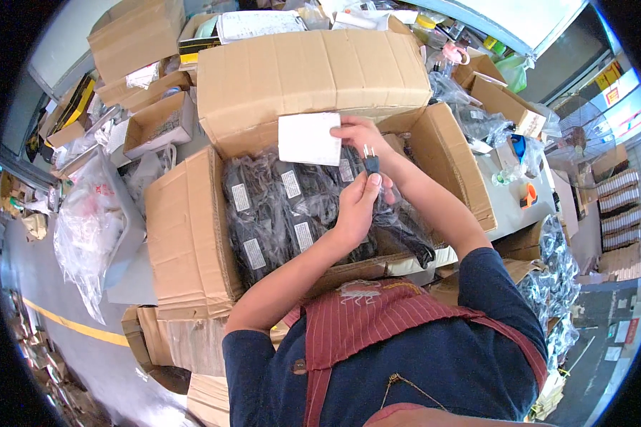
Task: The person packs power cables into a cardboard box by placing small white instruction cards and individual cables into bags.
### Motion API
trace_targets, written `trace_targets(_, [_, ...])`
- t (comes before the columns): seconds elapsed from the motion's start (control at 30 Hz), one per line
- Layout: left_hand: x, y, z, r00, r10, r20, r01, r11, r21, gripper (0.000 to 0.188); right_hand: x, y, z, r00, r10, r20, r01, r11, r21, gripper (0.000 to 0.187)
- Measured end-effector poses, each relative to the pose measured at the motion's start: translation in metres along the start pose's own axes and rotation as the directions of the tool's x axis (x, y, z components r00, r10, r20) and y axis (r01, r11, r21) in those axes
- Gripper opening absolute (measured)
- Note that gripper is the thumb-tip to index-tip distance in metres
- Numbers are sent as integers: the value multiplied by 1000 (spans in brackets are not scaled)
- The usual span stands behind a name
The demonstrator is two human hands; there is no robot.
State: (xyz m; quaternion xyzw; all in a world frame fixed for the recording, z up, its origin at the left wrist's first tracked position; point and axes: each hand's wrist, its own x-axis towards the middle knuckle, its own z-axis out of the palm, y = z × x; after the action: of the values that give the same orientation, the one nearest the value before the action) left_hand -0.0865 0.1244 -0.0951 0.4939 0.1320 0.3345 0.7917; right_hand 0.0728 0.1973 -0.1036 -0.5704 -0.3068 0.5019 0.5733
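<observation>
My left hand (pixel 358 208) is closed on a black power plug (pixel 371 165), whose metal pins point up. A black cable in a clear bag (pixel 409 235) trails from beneath that hand toward the carton's near right corner. Just beyond, my right hand (pixel 363 139) pinches the right edge of a white sheet (pixel 309 139), perhaps paper or card. Both hands are over an open cardboard carton (pixel 185 220). Inside it lie several bagged black bundles (pixel 263 206) with white labels; my left forearm covers some of them.
The carton's tall far flap (pixel 306 71) stands up, with papers and boxes behind it. On the left are a shallow box of small parts (pixel 160 124) and a plastic-lined grey bin (pixel 96 220). An orange object (pixel 528 195) lies on the table (pixel 502 213) at right, near a fan (pixel 584 121).
</observation>
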Motion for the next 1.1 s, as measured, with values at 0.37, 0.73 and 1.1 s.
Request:
trace_targets(0.37, [6,2,-13,922,386,15,-283,649,707,28,-146,-35,-77,903,-394,-173,368,915,-165,28])
trace_targets(0.73, [6,16,-9,998,18,52,-30,970,242,23,-199,-21,-115,987,-156,-49,91,771,-630,24])
trace_targets(1.1, [8,12,-15,976,153,158,-200,917,346,20,-170,-76,-66,802,-583,129,462,470,-752,17])
